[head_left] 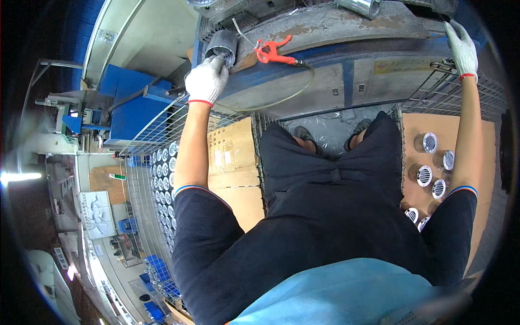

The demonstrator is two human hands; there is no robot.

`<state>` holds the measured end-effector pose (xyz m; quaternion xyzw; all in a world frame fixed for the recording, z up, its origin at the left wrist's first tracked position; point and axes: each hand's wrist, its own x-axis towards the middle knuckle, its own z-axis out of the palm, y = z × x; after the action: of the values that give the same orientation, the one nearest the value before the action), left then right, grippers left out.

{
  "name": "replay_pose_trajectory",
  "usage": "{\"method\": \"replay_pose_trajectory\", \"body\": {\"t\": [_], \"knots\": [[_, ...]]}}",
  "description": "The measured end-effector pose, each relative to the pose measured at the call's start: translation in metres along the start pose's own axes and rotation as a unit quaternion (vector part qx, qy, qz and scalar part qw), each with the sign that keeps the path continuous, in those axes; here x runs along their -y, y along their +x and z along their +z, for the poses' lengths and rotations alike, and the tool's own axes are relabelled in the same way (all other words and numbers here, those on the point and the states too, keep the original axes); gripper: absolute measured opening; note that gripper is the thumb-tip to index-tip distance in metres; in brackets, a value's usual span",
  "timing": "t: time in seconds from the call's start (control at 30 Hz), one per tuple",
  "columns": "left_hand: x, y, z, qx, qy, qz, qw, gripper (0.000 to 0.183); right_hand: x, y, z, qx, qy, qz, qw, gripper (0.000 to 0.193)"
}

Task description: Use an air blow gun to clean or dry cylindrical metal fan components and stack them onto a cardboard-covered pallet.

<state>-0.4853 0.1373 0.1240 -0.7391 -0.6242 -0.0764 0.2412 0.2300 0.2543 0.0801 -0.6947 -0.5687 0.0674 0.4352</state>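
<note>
My left hand (207,80), in a white knit glove with a red cuff, grips the near rim of a grey metal cylinder (222,42) at the left end of the workbench (325,27). Its fingertips reach into the cylinder's mouth. Just right of it lies a red air blow gun (273,51) with a thin hose (303,92) drooping below the bench edge. Far to the right, my gloved right hand (462,50) reaches to the bench's right end, its fingers stretched out; no held thing shows there. A second shiny metal cylinder (359,6) lies at the back of the bench.
Wire cages stand on both sides of my legs. The right one holds several round slotted metal parts (424,175) on a cardboard sheet (476,162). In the left one, many similar parts (164,179) sit beside a cardboard box (233,157). Small scraps litter the floor (331,127).
</note>
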Motion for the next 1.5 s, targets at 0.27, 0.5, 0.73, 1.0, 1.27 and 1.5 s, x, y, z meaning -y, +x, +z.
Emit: {"method": "replay_pose_trajectory", "body": {"t": [0.27, 0.5, 0.73, 1.0, 1.27, 1.5], "knots": [[0.004, 0.015, 0.026, -0.025, -0.026, -0.041, 0.999, 0.026, 0.010, 0.001, 0.006, 0.024, -0.020, 0.008, 0.999, 0.073], [0.007, 0.007, -0.009, -0.102, -0.072, -0.032, 0.992, 0.030, 0.006, -0.009, -0.008, -0.018, -0.047, -0.052, 0.997, 0.065], [0.155, -0.034, 0.028, -0.190, -0.153, -0.293, 0.924, 0.035, 0.073, -0.010, -0.002, 0.040, -0.261, -0.205, 0.942, 0.051], [0.185, -0.017, 0.065, -0.110, -0.303, -0.337, 0.884, 0.038, 0.149, 0.072, 0.051, 0.051, -0.209, -0.143, 0.966, 0.074], [0.165, -0.019, 0.050, -0.154, -0.304, -0.369, 0.865, 0.038, 0.191, 0.116, 0.089, 0.085, -0.188, -0.106, 0.973, 0.051], [0.165, -0.022, 0.048, -0.162, -0.305, -0.358, 0.868, 0.037, 0.194, 0.117, 0.075, -0.057, -0.089, -0.188, 0.976, 0.049]]}}
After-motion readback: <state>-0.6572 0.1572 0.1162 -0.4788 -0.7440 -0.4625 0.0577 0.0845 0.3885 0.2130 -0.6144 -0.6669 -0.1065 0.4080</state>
